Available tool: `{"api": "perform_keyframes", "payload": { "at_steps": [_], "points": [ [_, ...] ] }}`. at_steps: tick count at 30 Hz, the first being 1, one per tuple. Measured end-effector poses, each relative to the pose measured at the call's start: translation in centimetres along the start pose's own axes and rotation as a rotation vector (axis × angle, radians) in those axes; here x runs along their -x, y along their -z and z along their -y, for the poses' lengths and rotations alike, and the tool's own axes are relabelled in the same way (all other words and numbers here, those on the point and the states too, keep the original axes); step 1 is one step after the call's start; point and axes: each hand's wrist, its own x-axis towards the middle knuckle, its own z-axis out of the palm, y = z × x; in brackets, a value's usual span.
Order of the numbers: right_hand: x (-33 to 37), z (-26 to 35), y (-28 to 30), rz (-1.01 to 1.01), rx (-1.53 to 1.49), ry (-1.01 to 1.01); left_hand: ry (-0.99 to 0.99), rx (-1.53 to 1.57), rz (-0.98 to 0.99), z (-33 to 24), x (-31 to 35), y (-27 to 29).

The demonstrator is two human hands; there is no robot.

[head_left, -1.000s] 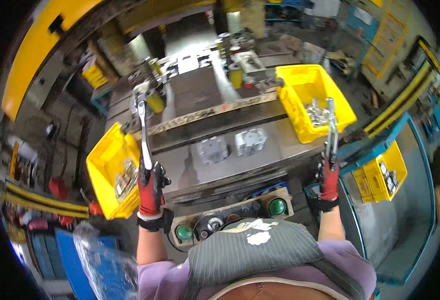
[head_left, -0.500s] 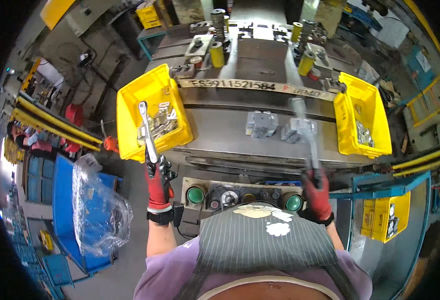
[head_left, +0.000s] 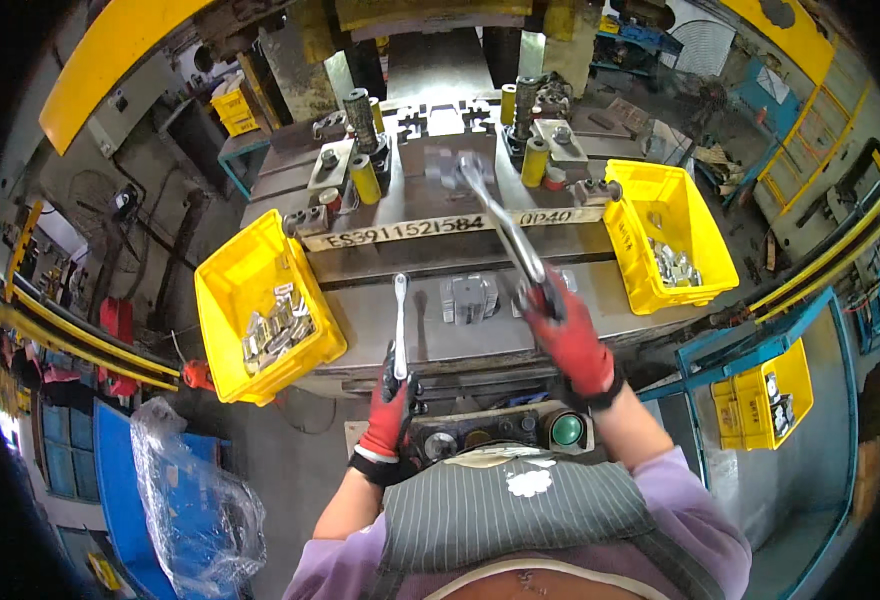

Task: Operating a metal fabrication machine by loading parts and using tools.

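Observation:
My left hand (head_left: 390,405), in a red and black glove, is closed round the handle of a silver ratchet-shaped tool (head_left: 401,320). The round head points away from me, over the press table's front part. My right hand (head_left: 568,340), gloved alike, grips a longer silver bar-shaped tool (head_left: 505,225) and reaches forward over the table. A grey metal part (head_left: 447,168), smeared by motion, shows at its far end above the die; I cannot tell how it is held. Between my hands a stack of grey metal parts (head_left: 470,298) stands on the table, with more partly hidden by my right hand.
Yellow bins of metal parts stand at the left (head_left: 270,300) and right (head_left: 670,240). A lettered bar (head_left: 410,235) crosses the table before yellow cylinders (head_left: 364,178) and guide posts. Nearest me is a control panel with a green button (head_left: 567,430). Lower right sits another yellow bin (head_left: 760,405).
The view has shifted. My left hand and its tool have moved from the left bin to the table's front. My right hand has swung its tool forward and left, over the die.

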Motion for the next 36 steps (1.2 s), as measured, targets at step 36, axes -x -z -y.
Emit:
{"api": "perform_keyframes", "payload": {
  "at_steps": [36],
  "points": [
    [-9.3,-2.9,2.2,0.025,-0.713,-0.091,-0.159,-0.107,-0.628,-4.7,5.2,9.8]
  ]
}}
